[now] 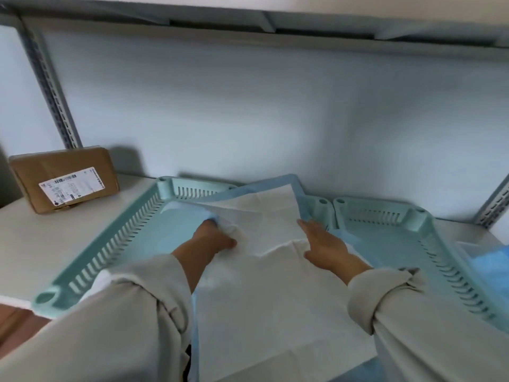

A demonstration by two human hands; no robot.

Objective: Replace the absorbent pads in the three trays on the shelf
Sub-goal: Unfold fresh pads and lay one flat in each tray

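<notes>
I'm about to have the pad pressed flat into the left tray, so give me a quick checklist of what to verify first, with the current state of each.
1. Left hand has hold of the pad: ok, it grips a bunched fold near the pad's left side.
2. Right hand free to smooth: ok, it rests flat on the pad.
3. Pad lying flat: not ok, creased in the middle and its far edge rides up over the back rim of the left tray.
4. Pad inside the tray: not ok, its near end hangs out toward the person.
5. Right tray lined: cannot tell.
6. Cardboard box out of the way: ok, apart on the shelf at left.
</notes>
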